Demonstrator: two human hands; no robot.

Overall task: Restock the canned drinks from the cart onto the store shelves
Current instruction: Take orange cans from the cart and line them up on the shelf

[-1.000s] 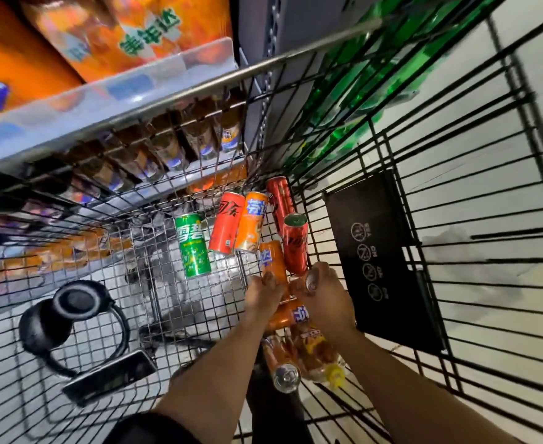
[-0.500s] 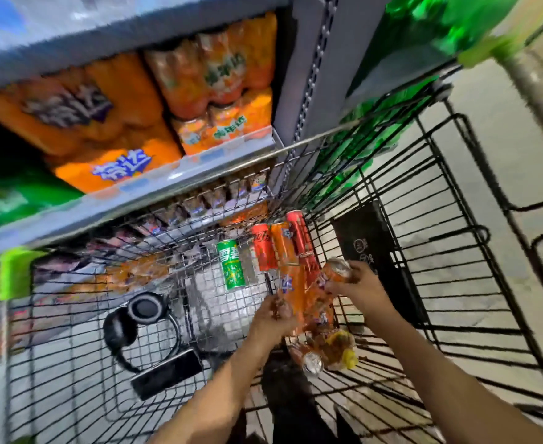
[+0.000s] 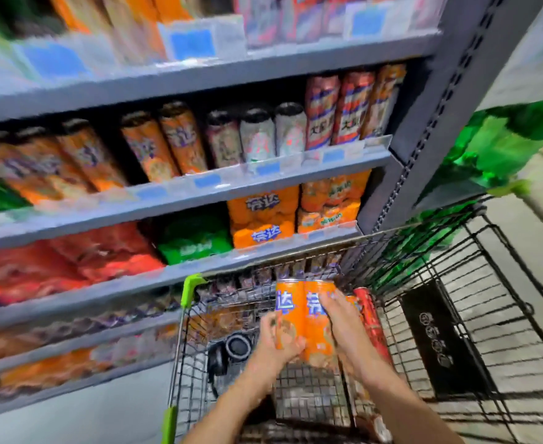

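Two tall orange printed drink cans (image 3: 305, 318) are gripped upright between the left hand (image 3: 279, 342) and right hand (image 3: 344, 325), not yet shelved, while a red can (image 3: 371, 318) remains carted just beside the right hand.

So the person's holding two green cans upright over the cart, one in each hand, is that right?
Not quite: the head view shows orange cans, not green. The left hand grips one orange can and the right hand grips the other, upright, over the cart.

Your shelves (image 3: 180, 200) blur badly at left; your hands (image 3: 340, 328) hide the cans' (image 3: 299, 315) lower halves, and your forearms run off the bottom edge.
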